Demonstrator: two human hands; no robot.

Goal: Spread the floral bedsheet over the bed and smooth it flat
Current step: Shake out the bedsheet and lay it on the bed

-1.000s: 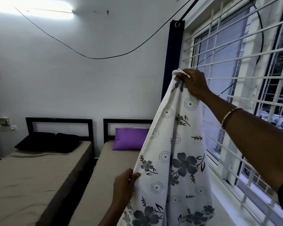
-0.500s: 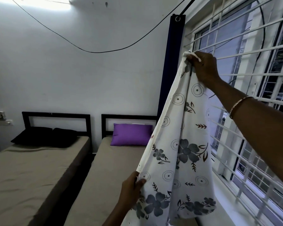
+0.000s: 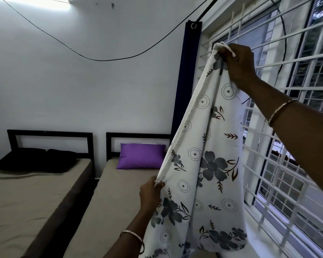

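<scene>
A: How were the hands set?

B: The right hand was raised high near the window grille, fingers closed tight over a bunched corner of the floral bedsheet. The left hand was lower and further left, pinching the sheet's left edge between thumb and fingers. Each wrist carried a bangle.

A: What room was there around them?

B: The grille stood close on the right, with a dark blue curtain hanging just behind the sheet's upper edge. To the left the space was open above the bed, whose tan mattress ran back to a purple pillow at a black headboard. A second bed with black pillows lay beside it, a narrow gap between them.

A: And the sheet itself?

B: It hung in a folded drape from the right hand down past the left, wholly in the air over the near bed's right side, not spread on the mattress.
</scene>
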